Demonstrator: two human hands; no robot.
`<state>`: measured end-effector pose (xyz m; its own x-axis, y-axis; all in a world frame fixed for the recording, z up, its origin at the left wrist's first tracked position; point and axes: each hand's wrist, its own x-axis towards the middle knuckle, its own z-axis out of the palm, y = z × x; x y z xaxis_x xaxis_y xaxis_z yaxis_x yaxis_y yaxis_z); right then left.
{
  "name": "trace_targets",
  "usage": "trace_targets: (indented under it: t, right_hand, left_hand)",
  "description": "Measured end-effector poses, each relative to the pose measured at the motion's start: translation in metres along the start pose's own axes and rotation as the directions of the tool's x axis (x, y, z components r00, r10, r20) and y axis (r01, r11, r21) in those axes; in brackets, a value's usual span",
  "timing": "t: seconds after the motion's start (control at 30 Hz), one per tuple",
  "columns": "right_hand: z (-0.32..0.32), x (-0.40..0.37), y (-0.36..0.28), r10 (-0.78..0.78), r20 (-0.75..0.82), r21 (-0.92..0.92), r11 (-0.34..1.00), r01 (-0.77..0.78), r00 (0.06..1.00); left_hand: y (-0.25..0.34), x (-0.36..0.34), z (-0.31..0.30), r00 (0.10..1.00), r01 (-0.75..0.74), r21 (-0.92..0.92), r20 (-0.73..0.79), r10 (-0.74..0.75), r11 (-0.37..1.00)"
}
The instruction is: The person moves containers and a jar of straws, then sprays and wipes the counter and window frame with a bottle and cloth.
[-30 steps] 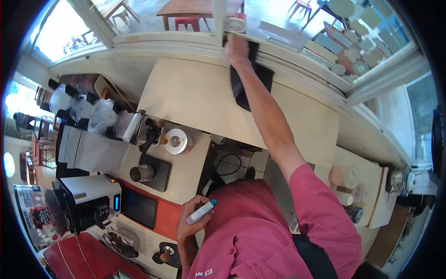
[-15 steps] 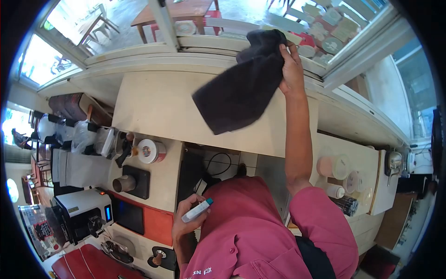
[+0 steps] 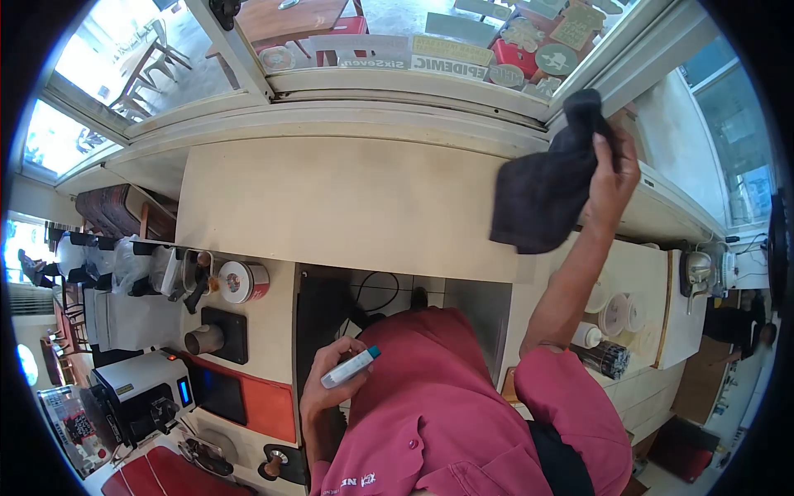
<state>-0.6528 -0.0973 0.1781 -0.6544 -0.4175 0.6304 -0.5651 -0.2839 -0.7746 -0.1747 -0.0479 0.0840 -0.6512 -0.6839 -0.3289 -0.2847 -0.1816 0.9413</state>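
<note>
A dark grey cloth [image 3: 542, 194] hangs bunched from my right hand [image 3: 612, 178], whose fingers pinch its upper edge. The hand is raised at the right end of the pale countertop [image 3: 347, 207], near the window frame, and the cloth's loose end hangs over the counter's right part. Close to my body on the left, my left hand [image 3: 331, 380] is wrapped round a small whitish bottle [image 3: 347, 369] with a teal cap. Its label is too small to read.
On the left counter stand a white tub [image 3: 237, 283], a metal cup [image 3: 203, 340] on a black scale and a coffee machine [image 3: 145, 393]. Lidded plastic tubs [image 3: 614, 315] and a bundle of dark sticks [image 3: 608, 360] stand at right. Window panes [image 3: 397, 50] carry stickers. Another person [image 3: 736, 326] is at far right.
My right hand has moved to the right with the cloth, away from the middle window. The left hand keeps hold of the bottle in nearly the same place. The view has shifted slightly.
</note>
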Motion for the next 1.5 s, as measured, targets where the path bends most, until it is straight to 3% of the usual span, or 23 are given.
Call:
trace_targets:
  t: [0.07, 0.1, 0.23, 0.43, 0.57, 0.67, 0.77, 0.87, 0.97, 1.07, 1.17, 1.27, 1.43, 1.5]
  right_hand:
    - [-0.008, 0.005, 0.0, -0.117, 0.012, -0.131, 0.984, 0.118, 0.993]
    - [-0.01, 0.006, -0.006, -0.182, 0.105, -0.411, 0.887, 0.209, 0.978]
    - [0.018, -0.001, 0.01, -0.123, 0.338, -0.688, 0.645, 0.333, 0.933]
    - [0.06, -0.01, 0.081, 0.094, 0.418, -0.835, 0.433, 0.341, 0.904]
    - [0.084, -0.01, 0.087, 0.169, 0.464, -0.801, 0.499, 0.331, 0.869]
    - [0.079, -0.002, 0.096, 0.212, 0.532, -0.826, 0.342, 0.448, 0.82]
    - [0.066, 0.019, 0.08, 0.408, 0.405, -0.914, 0.147, 0.379, 0.818]
    - [0.072, 0.018, 0.098, 0.379, 0.434, -0.901, 0.173, 0.398, 0.817]
    - [0.071, 0.022, 0.081, 0.438, 0.447, -0.889, 0.313, 0.334, 0.78]
    - [0.057, 0.015, 0.088, 0.38, 0.392, -0.919, 0.196, 0.341, 0.838]
    - [0.074, 0.015, 0.097, 0.406, 0.371, -0.929, 0.16, 0.335, 0.835]
    - [0.079, 0.018, 0.07, 0.451, 0.448, -0.89, 0.308, 0.336, 0.772]
    - [0.066, 0.011, 0.094, 0.372, 0.344, -0.938, 0.184, 0.294, 0.862]
    - [0.082, 0.008, 0.095, 0.371, 0.341, -0.936, 0.222, 0.274, 0.864]
  left_hand:
    - [0.0, -0.001, 0.002, 0.999, 0.049, -0.031, -0.016, -0.05, 0.998]
    - [0.0, -0.002, 0.001, 0.998, 0.051, -0.015, -0.024, -0.051, 0.999]
    - [-0.004, -0.003, 0.002, 0.997, 0.063, -0.02, -0.051, -0.064, 0.998]
    - [-0.002, -0.006, -0.006, 0.993, 0.084, -0.021, -0.079, -0.085, 0.996]
    - [-0.003, -0.004, -0.012, 0.992, 0.107, -0.04, -0.07, -0.11, 0.993]
    - [-0.005, -0.002, -0.018, 0.998, 0.042, -0.004, -0.049, -0.042, 0.999]
    - [-0.011, -0.006, -0.024, 0.997, 0.058, -0.05, -0.052, -0.061, 0.997]
    - [-0.02, -0.008, -0.024, 0.987, 0.063, -0.138, -0.136, -0.082, 0.988]
    - [-0.026, -0.011, -0.025, 0.979, 0.098, -0.221, -0.154, -0.134, 0.97]
    - [-0.025, -0.011, -0.032, 0.984, 0.115, -0.141, -0.116, -0.132, 0.983]
    - [-0.019, -0.007, -0.037, 0.994, 0.067, -0.117, -0.082, -0.077, 0.991]
    - [-0.022, -0.009, -0.042, 0.994, 0.052, -0.083, -0.096, -0.06, 0.995]
    - [-0.028, -0.014, -0.046, 0.995, 0.024, -0.085, -0.099, -0.033, 0.996]
    - [-0.029, -0.019, -0.051, 0.994, 0.03, -0.081, -0.101, -0.038, 0.996]
